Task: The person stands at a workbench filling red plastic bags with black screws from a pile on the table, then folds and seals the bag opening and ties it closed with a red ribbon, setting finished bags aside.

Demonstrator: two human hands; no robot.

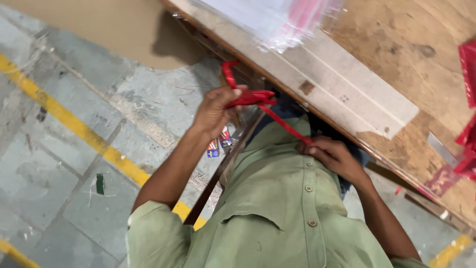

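We hold a red strip (pixel 277 116) taut below the worktop (pixel 357 89) edge, our left hand (pixel 215 111) closed on its bunched end and our right hand (pixel 332 156) pinching the other, and it looks light, soft, limp, best gripped near the ends.

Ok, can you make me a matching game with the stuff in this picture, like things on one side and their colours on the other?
Things:
1. strip held between the left hand and right hand
2. shirt
3. line on the floor
4. table top

Colours:
A. brown
B. yellow
C. red
D. green

Pairs: strip is red, shirt is green, line is yellow, table top is brown.
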